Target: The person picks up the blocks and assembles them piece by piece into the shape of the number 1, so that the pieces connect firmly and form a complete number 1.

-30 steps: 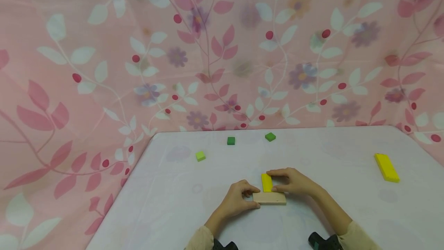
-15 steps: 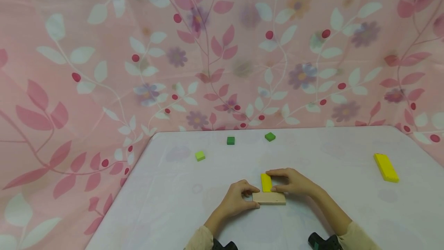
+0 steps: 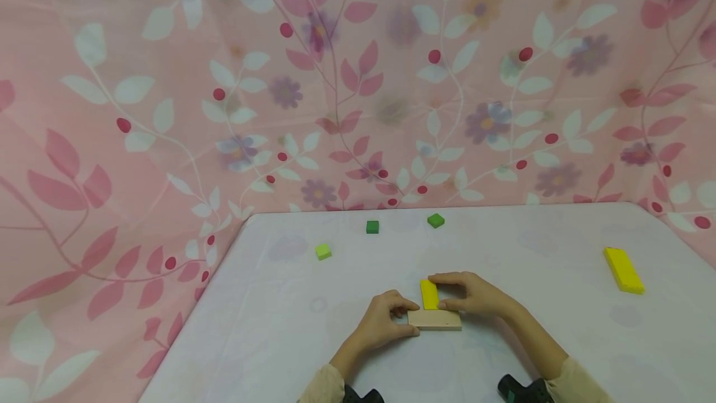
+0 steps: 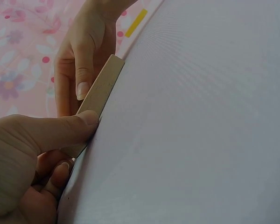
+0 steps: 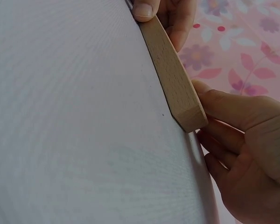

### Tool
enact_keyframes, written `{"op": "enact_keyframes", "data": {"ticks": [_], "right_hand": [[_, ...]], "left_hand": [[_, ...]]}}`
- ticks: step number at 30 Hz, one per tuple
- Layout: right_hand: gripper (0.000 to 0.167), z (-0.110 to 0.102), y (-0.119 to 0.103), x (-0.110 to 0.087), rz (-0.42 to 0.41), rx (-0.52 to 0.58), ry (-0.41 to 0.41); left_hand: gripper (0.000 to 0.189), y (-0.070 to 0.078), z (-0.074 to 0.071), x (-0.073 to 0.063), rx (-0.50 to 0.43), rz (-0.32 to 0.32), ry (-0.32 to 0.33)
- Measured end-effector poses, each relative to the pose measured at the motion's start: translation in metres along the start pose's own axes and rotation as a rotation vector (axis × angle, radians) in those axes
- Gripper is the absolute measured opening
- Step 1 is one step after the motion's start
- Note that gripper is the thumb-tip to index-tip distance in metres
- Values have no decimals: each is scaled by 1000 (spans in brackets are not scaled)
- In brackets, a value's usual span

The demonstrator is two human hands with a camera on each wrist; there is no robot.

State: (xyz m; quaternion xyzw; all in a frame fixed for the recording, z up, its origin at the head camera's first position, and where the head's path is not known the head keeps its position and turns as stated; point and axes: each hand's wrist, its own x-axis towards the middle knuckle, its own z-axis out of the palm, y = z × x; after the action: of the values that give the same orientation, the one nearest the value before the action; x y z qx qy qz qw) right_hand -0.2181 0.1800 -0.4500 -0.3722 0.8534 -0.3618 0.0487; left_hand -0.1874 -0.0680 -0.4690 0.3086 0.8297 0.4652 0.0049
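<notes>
A plain wooden block (image 3: 434, 320) lies lengthwise on the white table, with a yellow block (image 3: 429, 295) standing out from its far side. My left hand (image 3: 383, 321) pinches the wooden block's left end, thumb on the near face, as the left wrist view also shows. My right hand (image 3: 477, 293) holds the yellow block between fingers and thumb, its thumb tip close to the wooden block. In the right wrist view the wooden block (image 5: 173, 77) hides the yellow one, and the right thumb (image 5: 224, 102) lies along its far edge.
On the far part of the white table (image 3: 268, 328) lie a light green block (image 3: 323, 252) and two darker green blocks, one left (image 3: 372, 227) and one right (image 3: 436, 221). A longer yellow block (image 3: 623, 270) lies at the right. Pink floral cloth (image 3: 358, 79) hangs behind.
</notes>
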Motion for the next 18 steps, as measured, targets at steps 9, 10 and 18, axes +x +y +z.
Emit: {"op": "enact_keyframes", "data": {"ticks": [9, 10, 18], "right_hand": [[52, 0, 3, 0, 6, 2, -2], [52, 0, 3, 0, 6, 6, -2], [53, -4, 3, -1, 32, 37, -25]], "left_hand": [[33, 0, 0, -1, -4, 17, 0], [33, 0, 0, -1, -3, 16, 0], [33, 2, 0, -1, -13, -14, -1]]}}
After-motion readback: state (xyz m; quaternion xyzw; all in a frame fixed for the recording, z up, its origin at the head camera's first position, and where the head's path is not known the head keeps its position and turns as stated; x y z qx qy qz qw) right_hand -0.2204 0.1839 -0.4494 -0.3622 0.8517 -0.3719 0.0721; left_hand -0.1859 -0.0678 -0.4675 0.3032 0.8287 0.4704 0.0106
